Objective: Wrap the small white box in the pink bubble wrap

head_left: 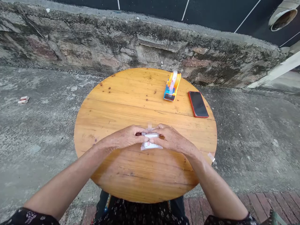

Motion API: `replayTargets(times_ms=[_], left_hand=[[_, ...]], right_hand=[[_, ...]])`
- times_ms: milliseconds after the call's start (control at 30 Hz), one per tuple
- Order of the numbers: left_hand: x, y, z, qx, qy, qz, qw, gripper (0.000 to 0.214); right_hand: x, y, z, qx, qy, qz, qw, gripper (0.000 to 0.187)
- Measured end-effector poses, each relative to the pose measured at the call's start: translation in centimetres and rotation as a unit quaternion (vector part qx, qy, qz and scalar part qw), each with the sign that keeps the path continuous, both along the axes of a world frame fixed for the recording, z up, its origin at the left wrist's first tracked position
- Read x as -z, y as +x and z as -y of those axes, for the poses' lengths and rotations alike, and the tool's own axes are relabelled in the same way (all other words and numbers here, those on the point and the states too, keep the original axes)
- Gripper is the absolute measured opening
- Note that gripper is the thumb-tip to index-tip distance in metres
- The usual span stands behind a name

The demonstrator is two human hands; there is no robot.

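Note:
A small white box with a red mark lies at the middle of the round wooden table, wrapped in clear plastic that looks like bubble wrap. My left hand grips its left side, thumb on top. From the right, my right hand holds the same packet, and the two thumb tips meet over it. Fingers of both hands fold around the far edge of the wrap. A short piece of clear tape sticks out past that edge. The undersides of the fingers are hidden.
Toward the back of the wooden table stands a yellow and blue tape dispenser. Right of it lies a phone in a red case. Another tape strip hangs at the right edge. Behind is a stone wall.

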State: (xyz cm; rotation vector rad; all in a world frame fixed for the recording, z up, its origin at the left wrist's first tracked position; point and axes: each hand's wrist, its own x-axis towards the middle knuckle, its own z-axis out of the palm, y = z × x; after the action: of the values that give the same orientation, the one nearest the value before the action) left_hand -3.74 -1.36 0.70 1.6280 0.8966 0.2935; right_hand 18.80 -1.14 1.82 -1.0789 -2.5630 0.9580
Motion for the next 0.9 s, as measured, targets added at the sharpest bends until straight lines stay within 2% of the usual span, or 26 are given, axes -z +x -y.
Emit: replayTargets(times_ms=[100, 167, 267, 367, 567, 733, 833, 900], left_hand=[[0.0, 0.2, -0.4, 0.011, 0.019, -0.012, 1.0, 0.037], [-0.2, 0.4, -0.4, 0.007, 0.076, -0.044, 0.996, 0.034], [-0.4, 0.7, -0.1, -0.031, 0.14, -0.097, 0.985, 0.032], [-0.4, 0.8, 0.3, -0.058, 0.144, -0.113, 0.981, 0.034], [-0.3, 0.7, 0.6, -0.067, 0.127, -0.096, 0.985, 0.034], [0.1, 1.0, 2.1, -0.11, 0.143, -0.094, 0.979, 0.034], [0.7, 1.5, 3.8, -0.192, 0.215, -0.113, 0.951, 0.035], [1.2, 2.0, 5.3, -0.255, 0.318, -0.12, 0.905, 0.035]], right_hand=[[0.7, 0.2, -0.2, 0.008, 0.021, -0.008, 1.0, 0.035], [1.0, 0.3, -0.3, 0.012, 0.022, -0.014, 1.0, 0.037], [1.4, 0.4, -0.3, 0.023, 0.02, -0.014, 0.999, 0.036], [1.6, 0.4, -0.1, 0.039, 0.021, -0.019, 0.999, 0.035], [1.8, 0.3, 0.8, 0.1, 0.03, -0.066, 0.992, 0.029], [1.3, 0.1, 1.6, 0.096, 0.032, -0.056, 0.993, 0.025], [1.1, 0.2, 1.7, 0.095, 0.032, -0.049, 0.994, 0.025], [1.0, 0.2, 1.6, 0.095, 0.03, -0.042, 0.994, 0.025]])
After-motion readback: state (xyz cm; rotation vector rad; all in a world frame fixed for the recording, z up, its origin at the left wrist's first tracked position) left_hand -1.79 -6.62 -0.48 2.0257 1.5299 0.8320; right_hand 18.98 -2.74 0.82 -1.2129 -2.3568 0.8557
